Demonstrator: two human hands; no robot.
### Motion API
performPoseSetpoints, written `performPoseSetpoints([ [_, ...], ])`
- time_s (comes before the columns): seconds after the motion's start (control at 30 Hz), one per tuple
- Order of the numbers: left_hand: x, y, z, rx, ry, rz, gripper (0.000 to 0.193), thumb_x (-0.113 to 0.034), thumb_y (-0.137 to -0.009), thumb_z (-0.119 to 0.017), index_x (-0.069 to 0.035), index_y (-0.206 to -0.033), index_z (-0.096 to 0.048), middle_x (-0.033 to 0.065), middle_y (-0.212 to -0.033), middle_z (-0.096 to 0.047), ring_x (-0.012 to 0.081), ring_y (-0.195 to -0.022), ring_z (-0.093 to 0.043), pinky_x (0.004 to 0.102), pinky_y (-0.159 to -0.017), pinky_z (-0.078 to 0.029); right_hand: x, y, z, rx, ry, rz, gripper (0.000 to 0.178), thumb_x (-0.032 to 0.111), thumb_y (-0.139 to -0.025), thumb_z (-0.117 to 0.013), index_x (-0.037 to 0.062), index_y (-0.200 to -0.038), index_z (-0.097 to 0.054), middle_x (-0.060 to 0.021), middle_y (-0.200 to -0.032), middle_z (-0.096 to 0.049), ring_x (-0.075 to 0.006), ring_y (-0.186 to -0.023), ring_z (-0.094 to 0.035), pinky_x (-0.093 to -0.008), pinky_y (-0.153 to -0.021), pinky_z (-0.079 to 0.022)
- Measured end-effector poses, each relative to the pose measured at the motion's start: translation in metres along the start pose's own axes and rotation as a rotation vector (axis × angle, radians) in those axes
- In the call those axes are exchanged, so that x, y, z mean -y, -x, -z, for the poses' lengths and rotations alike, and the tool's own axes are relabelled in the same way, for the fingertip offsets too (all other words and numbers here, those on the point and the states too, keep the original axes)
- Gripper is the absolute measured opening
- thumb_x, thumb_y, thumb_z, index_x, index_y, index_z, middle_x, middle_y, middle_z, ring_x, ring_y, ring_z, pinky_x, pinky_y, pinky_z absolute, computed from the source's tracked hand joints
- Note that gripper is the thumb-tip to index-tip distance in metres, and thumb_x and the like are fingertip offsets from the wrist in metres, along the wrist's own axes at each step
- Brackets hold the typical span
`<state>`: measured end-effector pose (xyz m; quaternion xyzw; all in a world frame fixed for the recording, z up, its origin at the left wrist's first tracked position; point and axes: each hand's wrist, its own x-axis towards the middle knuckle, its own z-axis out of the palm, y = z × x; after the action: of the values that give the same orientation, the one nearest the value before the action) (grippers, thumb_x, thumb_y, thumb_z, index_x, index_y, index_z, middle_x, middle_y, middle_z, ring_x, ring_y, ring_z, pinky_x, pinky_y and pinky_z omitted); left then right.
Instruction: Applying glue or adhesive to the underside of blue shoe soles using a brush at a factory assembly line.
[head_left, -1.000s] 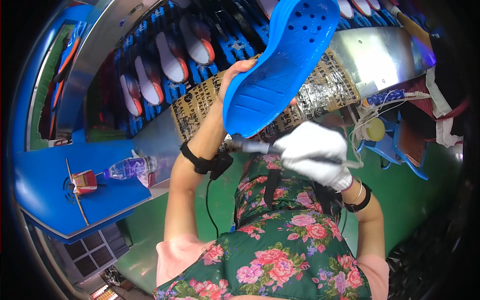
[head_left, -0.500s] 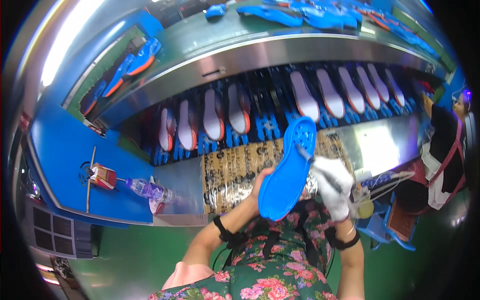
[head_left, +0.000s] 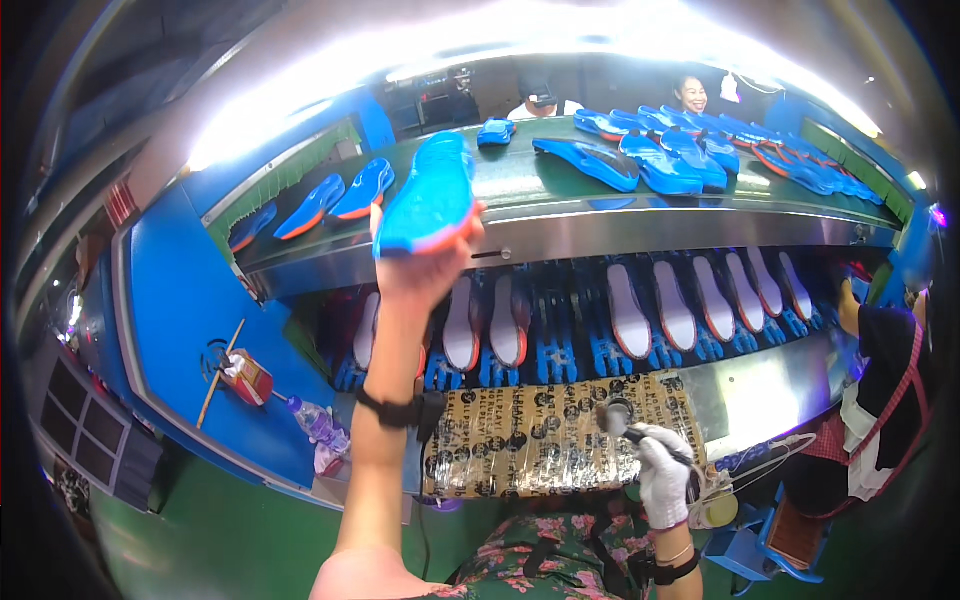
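A glossy blue sole (head_left: 430,195) sits in the left hand's (head_left: 425,275) grasp, raised at the near edge of the upper belt (head_left: 508,188), left of its middle, not set down. Other blue soles (head_left: 662,165) already lie there. The gloved right hand (head_left: 663,480) grips a brush (head_left: 615,415), clear of the sole, above the cardboard's (head_left: 520,440) right end.

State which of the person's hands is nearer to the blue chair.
Right. The right hand, holding a brush, is above and left of the blue chair in the picture; the left hand is farther off, forward and farther left, holding a blue sole.
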<state>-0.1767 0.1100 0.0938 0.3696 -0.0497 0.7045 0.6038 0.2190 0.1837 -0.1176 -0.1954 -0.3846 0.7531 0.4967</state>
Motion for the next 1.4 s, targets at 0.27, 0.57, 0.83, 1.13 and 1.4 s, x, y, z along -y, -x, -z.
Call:
performPoseSetpoints([
  [0.27, -0.032, -0.004, 0.034, -0.517, 0.194, -0.545, 0.093, -0.055, -0.099, -0.048, 0.001, -0.158, -0.003, 0.0328, -0.148, -0.035, 0.0425, -0.13, -0.049, 0.0474, -0.105, -0.048, -0.021, 0.005, 0.004, 0.009, 0.093, -0.121, 0.019, -0.009, -0.082, -0.069, -0.0069, -0.1, -0.072, -0.0168, -0.1, -0.074, -0.0198, -0.085, -0.071, -0.0268, -0.073, -0.058],
  [0.57, 0.039, -0.119, 0.031, -0.525, -1.488, -0.377, 0.052, -0.024, -0.093, -0.066, -0.008, -0.141, -0.053, 0.014, -0.114, -0.062, 0.0224, -0.096, -0.064, 0.0321, -0.087, -0.052, -0.029, -0.004, 0.031, -0.099, 0.033, -0.13, 0.02, -0.007, -0.083, -0.068, -0.0052, -0.103, -0.071, -0.0133, -0.099, -0.073, -0.0194, -0.084, -0.07, -0.0272, -0.072, -0.057],
  [0.83, 0.128, -0.257, 0.053, -0.284, -2.63, 0.282, 0.053, -0.058, -0.093, -0.055, -0.04, -0.142, -0.054, 0.0243, -0.149, -0.04, 0.0523, -0.136, -0.036, 0.0663, -0.106, -0.037, -0.016, -0.007, 0.043, -0.174, -0.013, -0.118, 0.019, -0.004, -0.085, -0.068, -0.0034, -0.104, -0.071, -0.0109, -0.099, -0.074, -0.0162, -0.082, -0.069, -0.0261, -0.07, -0.056],
  [1.13, 0.131, -0.259, 0.063, -0.53, -2.913, 0.369, 0.055, -0.054, -0.084, -0.064, -0.035, -0.134, -0.058, 0.0236, -0.148, -0.043, 0.057, -0.128, -0.045, 0.0637, -0.097, -0.047, -0.006, 0.004, 0.065, -0.218, 0.024, -0.08, 0.016, -0.002, -0.086, -0.07, -0.0021, -0.101, -0.073, -0.0093, -0.098, -0.074, -0.0139, -0.08, -0.067, -0.0249, -0.07, -0.053],
  [1.4, 0.034, -0.189, 0.095, -0.598, -2.119, -0.219, 0.063, -0.03, -0.083, -0.067, -0.023, -0.145, -0.054, 0.0233, -0.134, -0.058, 0.0327, -0.123, -0.058, 0.0406, -0.104, -0.044, -0.005, 0.004, 0.059, -0.219, -0.035, -0.106, 0.018, -0.003, -0.085, -0.071, -0.0035, -0.103, -0.074, -0.0085, -0.094, -0.075, -0.0104, -0.076, -0.066, -0.0215, -0.068, -0.051],
])
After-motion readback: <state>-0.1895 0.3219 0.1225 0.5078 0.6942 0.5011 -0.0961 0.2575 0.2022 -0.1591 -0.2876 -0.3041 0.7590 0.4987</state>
